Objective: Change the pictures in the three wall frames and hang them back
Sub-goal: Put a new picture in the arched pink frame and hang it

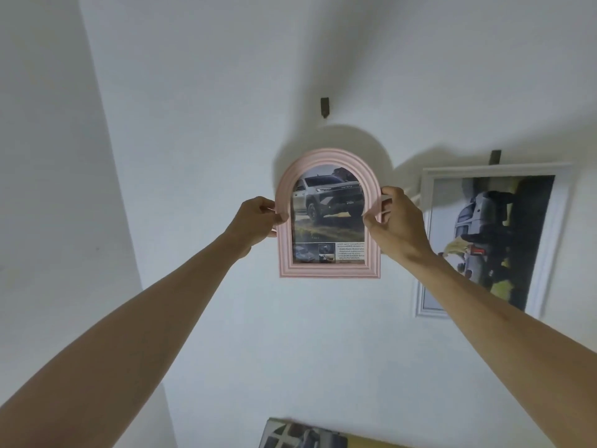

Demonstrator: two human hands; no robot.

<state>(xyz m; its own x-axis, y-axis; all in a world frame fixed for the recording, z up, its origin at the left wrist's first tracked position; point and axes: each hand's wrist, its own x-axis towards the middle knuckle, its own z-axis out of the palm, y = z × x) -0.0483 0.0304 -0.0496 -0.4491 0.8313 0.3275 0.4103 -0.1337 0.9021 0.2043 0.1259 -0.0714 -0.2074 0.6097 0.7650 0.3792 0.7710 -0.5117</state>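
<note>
A pink arched frame with a picture of a silver pickup truck is held up against the white wall. My left hand grips its left edge and my right hand grips its right edge. A dark wall hook sits on the wall above the frame's arch, apart from it. To the right, a white rectangular frame with a car picture hangs from a second dark hook.
A wall corner runs down the left side. At the bottom edge lies a printed sheet or magazine on a yellowish surface.
</note>
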